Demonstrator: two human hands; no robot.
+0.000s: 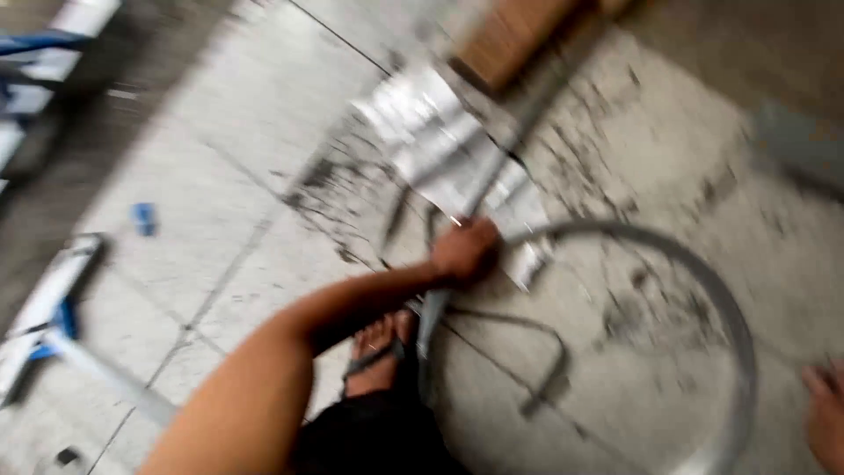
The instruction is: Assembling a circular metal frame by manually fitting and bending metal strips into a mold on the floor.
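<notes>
Your left hand (464, 250) is closed in a fist around the metal wheel rim (737, 334), its fingers wrapped tight on the hoop at its near-left side, just above your sandalled foot (380, 354). The rim stands tilted on the tiled floor (220, 167), its far arc sweeping round to the right and down toward the bottom edge of the view. Your right hand (826, 413) shows only at the lower right corner, close to the rim but cut off by the frame; you cannot tell from here whether its fingers are spread or gripping.

A thin metal rod (514, 132) runs up from your left fist toward a brown cardboard box (510, 35) at the top, crossing a crumpled silver sheet (448, 149) that lies on the floor. The floor around it is streaked with dark grime.

The whole view is smeared by motion, so slow your head and let the rim settle. Judging from the grip, hold the hoop firmly with the left hand and keep your foot braced beside it so the rim does not roll or twist. Bring the right hand fully onto the opposite arc for balance, and keep your toes out from under the metal edge
</notes>
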